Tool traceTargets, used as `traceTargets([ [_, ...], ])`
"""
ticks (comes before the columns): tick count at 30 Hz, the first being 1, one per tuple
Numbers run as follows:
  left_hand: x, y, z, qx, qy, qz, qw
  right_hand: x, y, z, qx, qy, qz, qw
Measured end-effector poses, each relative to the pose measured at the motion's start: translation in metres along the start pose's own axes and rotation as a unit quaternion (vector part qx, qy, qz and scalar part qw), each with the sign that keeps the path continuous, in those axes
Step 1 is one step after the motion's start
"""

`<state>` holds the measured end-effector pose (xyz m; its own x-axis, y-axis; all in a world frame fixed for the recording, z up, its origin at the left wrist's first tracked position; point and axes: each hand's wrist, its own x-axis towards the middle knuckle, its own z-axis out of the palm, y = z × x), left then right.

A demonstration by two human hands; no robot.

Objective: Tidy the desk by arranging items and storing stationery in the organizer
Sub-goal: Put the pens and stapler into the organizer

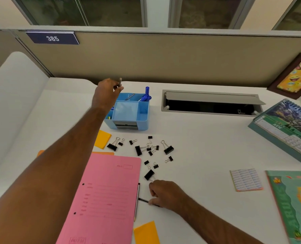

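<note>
The left hand (107, 93) pinches a thin pencil (120, 82) pointing up, just above the blue organizer (128, 111), so it only needs to go down. The right hand (163, 193) presses a black pencil (143, 200) lying flat on the surface (207, 147), far from the organizer.

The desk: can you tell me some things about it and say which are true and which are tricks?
1. The left hand holds a thin pencil above the blue organizer. True.
2. The binder clips are all in the organizer. False: they lie scattered on the desk.
3. The right hand rests on another pencil. True.
4. The folder is green. False: it is pink.
</note>
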<state>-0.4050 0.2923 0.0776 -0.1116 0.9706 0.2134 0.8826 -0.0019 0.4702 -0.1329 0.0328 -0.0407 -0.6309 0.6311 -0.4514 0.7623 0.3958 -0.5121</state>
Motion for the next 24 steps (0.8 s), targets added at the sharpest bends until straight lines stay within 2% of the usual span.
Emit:
traceTargets([
  [9,-0.012,-0.009,0.025,0.020,-0.073,-0.049,0.996,-0.002,-0.002,0.004,-0.024,0.026,-0.028,0.999],
  [14,-0.020,-0.013,0.030,-0.008,-0.057,-0.063,0.996,-0.001,-0.004,0.004,-0.058,-0.006,-0.035,0.998],
  [19,-0.036,-0.009,0.031,-0.036,-0.006,-0.063,0.997,0.000,-0.007,0.005,-0.076,-0.014,-0.016,0.997],
  [24,-0.070,0.007,0.028,-0.134,0.014,-0.113,0.984,-0.007,-0.004,0.000,-0.060,-0.010,0.015,0.998],
])
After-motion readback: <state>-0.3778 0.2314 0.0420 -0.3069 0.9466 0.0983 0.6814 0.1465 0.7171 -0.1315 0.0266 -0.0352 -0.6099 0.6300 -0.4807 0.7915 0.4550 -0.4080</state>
